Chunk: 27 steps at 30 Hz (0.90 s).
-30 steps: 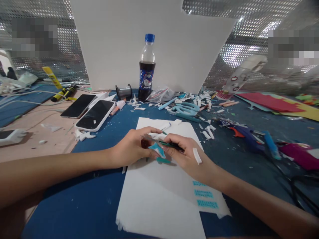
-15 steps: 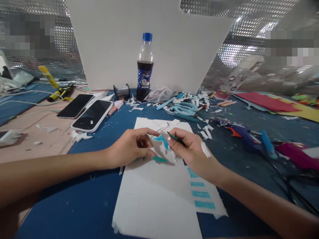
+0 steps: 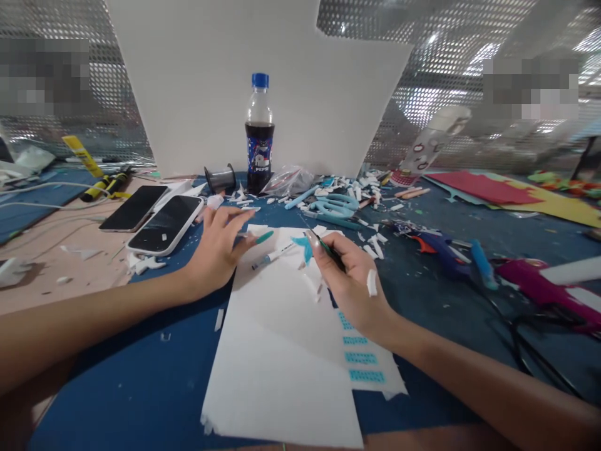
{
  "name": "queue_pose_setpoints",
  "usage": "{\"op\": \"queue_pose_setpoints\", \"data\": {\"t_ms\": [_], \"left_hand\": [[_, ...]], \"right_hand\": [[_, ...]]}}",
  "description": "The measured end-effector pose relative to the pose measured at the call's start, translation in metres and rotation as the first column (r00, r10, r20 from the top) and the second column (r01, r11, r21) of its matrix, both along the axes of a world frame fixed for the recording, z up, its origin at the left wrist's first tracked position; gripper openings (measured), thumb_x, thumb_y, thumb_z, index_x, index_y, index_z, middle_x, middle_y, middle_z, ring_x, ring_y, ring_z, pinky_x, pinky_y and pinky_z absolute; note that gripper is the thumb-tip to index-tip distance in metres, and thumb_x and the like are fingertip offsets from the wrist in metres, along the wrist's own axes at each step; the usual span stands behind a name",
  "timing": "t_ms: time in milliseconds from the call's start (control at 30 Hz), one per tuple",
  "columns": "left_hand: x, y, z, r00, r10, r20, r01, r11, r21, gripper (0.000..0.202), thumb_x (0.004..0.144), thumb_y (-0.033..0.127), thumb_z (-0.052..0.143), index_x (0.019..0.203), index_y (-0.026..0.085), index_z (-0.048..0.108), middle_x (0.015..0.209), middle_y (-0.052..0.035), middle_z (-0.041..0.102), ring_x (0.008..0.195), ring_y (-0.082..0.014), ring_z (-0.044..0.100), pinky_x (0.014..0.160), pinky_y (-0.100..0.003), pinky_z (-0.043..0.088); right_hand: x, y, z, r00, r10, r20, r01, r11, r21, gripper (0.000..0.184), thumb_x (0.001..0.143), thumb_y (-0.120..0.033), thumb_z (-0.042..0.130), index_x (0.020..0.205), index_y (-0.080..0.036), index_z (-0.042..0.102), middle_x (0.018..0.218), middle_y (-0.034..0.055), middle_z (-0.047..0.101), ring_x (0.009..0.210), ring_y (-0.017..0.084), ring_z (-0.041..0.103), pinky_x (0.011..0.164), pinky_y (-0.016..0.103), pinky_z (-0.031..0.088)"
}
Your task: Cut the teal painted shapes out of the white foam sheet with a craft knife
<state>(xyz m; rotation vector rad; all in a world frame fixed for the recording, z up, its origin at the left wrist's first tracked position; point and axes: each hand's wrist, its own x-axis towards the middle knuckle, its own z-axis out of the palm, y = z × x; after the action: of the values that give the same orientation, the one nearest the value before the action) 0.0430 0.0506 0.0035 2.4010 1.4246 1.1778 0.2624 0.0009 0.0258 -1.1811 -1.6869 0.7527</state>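
My left hand [image 3: 218, 247] hovers at the left edge of the white board [image 3: 277, 351], fingers apart. A narrow teal tip, perhaps a long nail, sticks out from its thumb. My right hand [image 3: 352, 269] is closed round a slim dark pen-like tool [image 3: 331, 250]; its working end is hard to make out. Just left of my right fingertips is a small bright-blue cut piece [image 3: 305, 247], partly covered. A white marker [image 3: 275, 255] lies on the board between the hands. White scraps [image 3: 312, 285] rest below the blue piece. A white strip [image 3: 372, 283] clings to my right hand.
A Pepsi bottle [image 3: 260, 138] stands behind, by light-blue scissors [image 3: 335, 205] and foam scraps. Two phones, one white-edged [image 3: 166, 224], lie left. On the right are a magenta glue gun [image 3: 549, 282], a blue one [image 3: 441, 254], a cable and coloured sheets [image 3: 488, 188].
My left hand has moved left and up, away from the blue piece and my right hand, uncovering the marker and scraps. My right hand still holds the dark tool. The view has shifted slightly.
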Motion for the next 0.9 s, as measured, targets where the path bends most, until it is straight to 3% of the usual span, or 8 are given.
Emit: {"op": "queue_pose_setpoints", "data": {"t_ms": [33,100,200,333,433,600,900], "left_hand": [[0.000,-0.002,0.001,1.000,0.013,-0.009,-0.012,0.999,0.035,0.029,0.091,0.027,0.049,0.116,0.016,0.058,0.112,-0.0129,0.055,0.110,-0.0295,0.043,0.101,-0.052,0.027],[0.003,-0.011,0.005,0.998,-0.030,-0.054,0.035,0.995,0.088,0.025,0.094,0.028,0.041,0.110,0.015,0.056,0.106,-0.0123,0.052,0.105,-0.0278,0.043,0.098,-0.051,0.030],[0.009,-0.031,0.013,0.984,-0.169,-0.060,0.173,0.983,0.063,0.024,0.097,0.027,0.031,0.092,0.017,0.052,0.090,-0.0069,0.052,0.086,-0.0214,0.045,0.083,-0.038,0.040],[0.014,-0.046,0.017,0.943,-0.333,0.023,0.334,0.943,-0.018,0.023,0.095,0.022,0.030,0.092,0.014,0.052,0.090,-0.0083,0.053,0.085,-0.0210,0.046,0.080,-0.037,0.040],[0.012,-0.044,0.016,0.946,-0.319,0.062,0.321,0.947,-0.015,0.021,0.091,0.022,0.033,0.088,0.015,0.053,0.086,-0.0083,0.054,0.081,-0.0207,0.048,0.076,-0.036,0.043],[0.006,-0.037,0.014,0.959,-0.249,0.136,0.258,0.965,-0.049,0.019,0.084,0.019,0.044,0.096,0.015,0.057,0.088,-0.0082,0.059,0.082,-0.0201,0.055,0.072,-0.033,0.048],[0.007,-0.032,0.016,0.959,-0.220,0.177,0.230,0.973,-0.038,0.014,0.080,0.017,0.052,0.084,0.012,0.065,0.077,-0.0077,0.064,0.077,-0.0191,0.059,0.070,-0.031,0.052]], "right_hand": [[0.000,0.000,0.000,1.000,-0.014,0.003,0.014,1.000,0.001,0.034,0.092,-0.042,0.048,0.067,-0.021,0.041,0.055,-0.0054,0.033,0.048,0.009,0.030,0.045,0.024,0.026],[-0.003,0.001,0.001,0.999,-0.044,0.010,0.044,0.999,0.002,0.034,0.092,-0.043,0.047,0.067,-0.021,0.041,0.056,-0.0052,0.033,0.049,0.009,0.031,0.046,0.024,0.027],[-0.013,0.002,0.003,0.998,-0.054,0.017,0.054,0.998,0.015,0.034,0.092,-0.044,0.046,0.068,-0.020,0.041,0.059,-0.0042,0.037,0.053,0.010,0.035,0.049,0.023,0.029],[-0.034,0.003,0.004,0.996,-0.003,0.089,0.000,0.999,0.042,0.028,0.092,-0.038,0.044,0.070,-0.021,0.040,0.060,-0.0040,0.038,0.055,0.012,0.037,0.051,0.024,0.030],[-0.044,0.005,0.002,0.992,0.010,0.127,-0.017,0.999,0.049,0.025,0.091,-0.034,0.044,0.070,-0.021,0.039,0.060,-0.0041,0.038,0.054,0.012,0.036,0.051,0.025,0.029],[-0.044,0.010,-0.002,0.990,0.034,0.138,-0.036,0.999,0.018,0.023,0.091,-0.033,0.043,0.071,-0.022,0.039,0.059,-0.0046,0.036,0.051,0.011,0.033,0.047,0.024,0.028],[-0.041,0.014,-0.004,0.981,0.055,0.185,-0.051,0.998,-0.022,0.019,0.088,-0.030,0.042,0.072,-0.022,0.039,0.055,-0.0039,0.035,0.053,0.014,0.036,0.049,0.025,0.026]]}}
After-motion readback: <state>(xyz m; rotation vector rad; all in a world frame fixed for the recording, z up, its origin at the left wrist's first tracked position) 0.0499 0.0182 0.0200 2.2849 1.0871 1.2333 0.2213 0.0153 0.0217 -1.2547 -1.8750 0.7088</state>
